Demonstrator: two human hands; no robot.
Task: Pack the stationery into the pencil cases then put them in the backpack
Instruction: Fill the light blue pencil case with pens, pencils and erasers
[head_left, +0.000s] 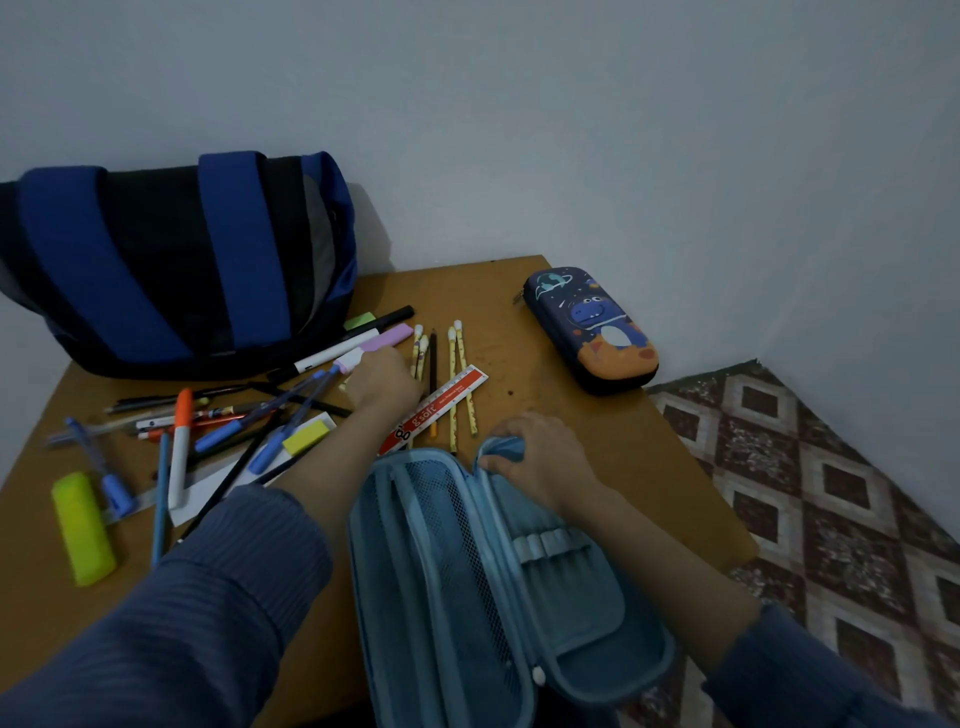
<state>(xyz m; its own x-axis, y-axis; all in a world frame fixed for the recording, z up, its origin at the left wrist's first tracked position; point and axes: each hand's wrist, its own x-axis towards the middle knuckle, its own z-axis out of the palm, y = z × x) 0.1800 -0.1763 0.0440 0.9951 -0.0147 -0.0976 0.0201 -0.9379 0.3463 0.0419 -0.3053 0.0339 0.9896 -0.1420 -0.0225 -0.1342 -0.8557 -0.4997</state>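
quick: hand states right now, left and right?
Left hand: over the pencils, grip cannot be told.
Right hand: holding the blue pencil case flap.

The bench (545, 364) looks like brown wood-effect board, smooth and matt, with a few dark specks. The backpack (171, 260) is woven cloth in blue and black, with a dull finish. The open pencil case (587, 613) is soft light-blue fabric, with a fine mesh pocket (441, 519) and pale elastic loops (545, 545) inside. The second pencil case (597, 327) has a smooth moulded shell with a faint sheen. The ruler (441, 405) looks like glossy red plastic. The pencils (462, 374) have smooth painted coats. The sleeve (208, 597) is ribbed cloth.
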